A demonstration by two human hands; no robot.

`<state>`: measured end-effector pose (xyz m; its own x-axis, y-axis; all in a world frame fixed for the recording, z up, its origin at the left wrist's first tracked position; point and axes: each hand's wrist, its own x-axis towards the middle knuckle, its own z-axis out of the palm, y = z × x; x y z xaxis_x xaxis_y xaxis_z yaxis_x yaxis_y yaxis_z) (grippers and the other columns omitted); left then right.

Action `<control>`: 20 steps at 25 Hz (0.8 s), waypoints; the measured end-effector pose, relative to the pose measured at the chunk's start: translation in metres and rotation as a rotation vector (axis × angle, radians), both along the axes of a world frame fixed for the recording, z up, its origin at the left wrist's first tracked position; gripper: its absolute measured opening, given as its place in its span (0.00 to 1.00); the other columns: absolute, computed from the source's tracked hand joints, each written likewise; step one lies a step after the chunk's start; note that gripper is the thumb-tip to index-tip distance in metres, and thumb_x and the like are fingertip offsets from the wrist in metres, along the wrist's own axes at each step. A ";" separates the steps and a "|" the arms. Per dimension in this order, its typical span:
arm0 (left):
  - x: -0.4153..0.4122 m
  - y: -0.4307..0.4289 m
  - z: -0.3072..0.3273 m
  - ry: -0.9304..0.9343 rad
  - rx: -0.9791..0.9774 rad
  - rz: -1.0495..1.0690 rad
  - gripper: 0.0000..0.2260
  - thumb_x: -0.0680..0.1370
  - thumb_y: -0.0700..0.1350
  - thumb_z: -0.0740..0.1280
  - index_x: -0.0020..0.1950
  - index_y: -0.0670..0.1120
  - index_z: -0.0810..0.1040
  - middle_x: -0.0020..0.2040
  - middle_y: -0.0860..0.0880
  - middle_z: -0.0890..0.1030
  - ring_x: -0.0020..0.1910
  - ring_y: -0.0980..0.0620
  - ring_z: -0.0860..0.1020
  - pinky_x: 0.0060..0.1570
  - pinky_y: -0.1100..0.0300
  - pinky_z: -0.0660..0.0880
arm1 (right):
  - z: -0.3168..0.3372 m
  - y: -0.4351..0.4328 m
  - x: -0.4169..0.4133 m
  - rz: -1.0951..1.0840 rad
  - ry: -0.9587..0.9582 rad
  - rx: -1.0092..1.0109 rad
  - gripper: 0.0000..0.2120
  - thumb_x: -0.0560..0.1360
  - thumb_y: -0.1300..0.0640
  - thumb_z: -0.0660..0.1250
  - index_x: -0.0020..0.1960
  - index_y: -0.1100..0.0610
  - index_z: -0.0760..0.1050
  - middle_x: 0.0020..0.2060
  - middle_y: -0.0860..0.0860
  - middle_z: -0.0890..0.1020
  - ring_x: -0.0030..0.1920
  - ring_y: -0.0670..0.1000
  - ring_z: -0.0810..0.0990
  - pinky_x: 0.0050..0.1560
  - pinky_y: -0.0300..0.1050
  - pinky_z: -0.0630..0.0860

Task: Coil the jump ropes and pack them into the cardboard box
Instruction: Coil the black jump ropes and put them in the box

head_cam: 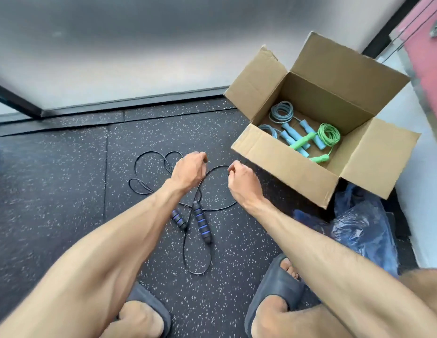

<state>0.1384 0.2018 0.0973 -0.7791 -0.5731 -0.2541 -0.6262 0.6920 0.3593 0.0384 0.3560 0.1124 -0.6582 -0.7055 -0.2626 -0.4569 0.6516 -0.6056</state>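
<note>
A black jump rope (149, 172) lies in loose loops on the speckled floor, its two black-and-blue handles (201, 222) side by side below my hands. My left hand (188, 170) is closed on the cord above the loops. My right hand (242, 179) pinches the same cord a little to the right. The open cardboard box (281, 162) stands at the right. Inside it lie coiled light-blue ropes (282, 113) and a coiled green rope (328, 135).
A blue plastic bag (364, 228) lies crumpled below the box. My feet in dark slippers (276, 284) stand at the bottom. A white wall with a dark baseboard (129, 103) runs behind the mat. A red panel (427, 59) is at top right.
</note>
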 end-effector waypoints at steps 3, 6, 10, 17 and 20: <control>0.064 0.025 -0.027 -0.102 0.252 0.277 0.10 0.75 0.41 0.61 0.51 0.45 0.80 0.48 0.42 0.84 0.48 0.40 0.82 0.50 0.52 0.77 | -0.041 0.002 0.060 0.062 -0.193 0.226 0.07 0.78 0.59 0.60 0.51 0.58 0.76 0.48 0.58 0.84 0.49 0.61 0.82 0.49 0.50 0.78; 0.104 0.059 -0.052 -0.187 0.400 0.301 0.12 0.75 0.38 0.61 0.56 0.45 0.79 0.51 0.42 0.84 0.52 0.40 0.81 0.54 0.53 0.75 | -0.084 0.015 0.106 0.094 -0.334 0.480 0.11 0.74 0.59 0.63 0.55 0.61 0.76 0.54 0.61 0.82 0.54 0.63 0.81 0.53 0.50 0.78; 0.124 0.088 -0.078 -0.330 0.433 0.066 0.26 0.74 0.34 0.62 0.72 0.48 0.69 0.60 0.40 0.76 0.59 0.38 0.76 0.59 0.49 0.72 | -0.115 0.037 0.130 0.083 -0.399 0.635 0.16 0.73 0.57 0.68 0.59 0.61 0.74 0.57 0.60 0.81 0.56 0.61 0.80 0.52 0.48 0.75; 0.137 0.091 -0.093 -0.423 0.325 -0.057 0.31 0.75 0.39 0.66 0.76 0.54 0.63 0.65 0.43 0.70 0.64 0.41 0.71 0.61 0.47 0.71 | -0.132 0.034 0.156 0.105 -0.385 0.611 0.20 0.75 0.53 0.68 0.62 0.61 0.68 0.59 0.60 0.79 0.59 0.62 0.79 0.54 0.51 0.74; 0.139 0.079 -0.079 -0.384 -0.091 -0.116 0.19 0.75 0.48 0.66 0.66 0.55 0.72 0.64 0.43 0.68 0.62 0.43 0.67 0.59 0.48 0.67 | -0.115 0.031 0.149 0.114 -0.495 0.429 0.13 0.77 0.54 0.65 0.57 0.56 0.64 0.51 0.58 0.82 0.44 0.57 0.85 0.42 0.44 0.77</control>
